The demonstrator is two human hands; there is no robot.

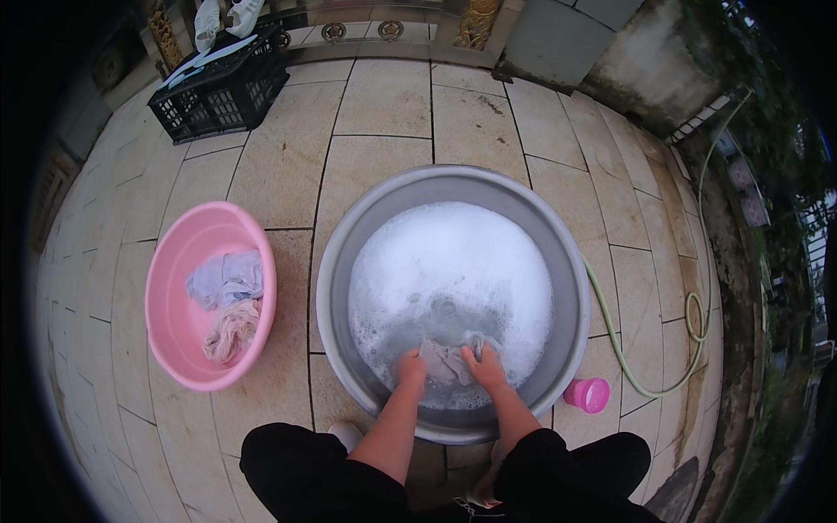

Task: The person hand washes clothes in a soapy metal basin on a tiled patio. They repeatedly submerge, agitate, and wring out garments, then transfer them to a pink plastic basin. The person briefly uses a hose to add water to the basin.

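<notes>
A large round grey metal basin (569,261) stands on the paving before me, holding water with thick white suds (458,248). Near its front side, a wet greyish cloth (446,363) is stretched between my hands at the water's surface. My left hand (411,370) grips the cloth's left end. At the right end, my right hand (482,366) holds bunched fabric, thumb on top. The rest of the cloth under the water is hidden. To the left, a pink plastic tub (173,301) contains a pale lavender cloth (227,278) and a crumpled pinkish-beige cloth (233,330).
A bright pink cup (587,395) stands beside the basin's lower right. A green hose (618,346) loops across the paving at right. Behind at left, a black plastic crate (219,98) bears white shoes (207,25). A wall and a metal gate bound the back.
</notes>
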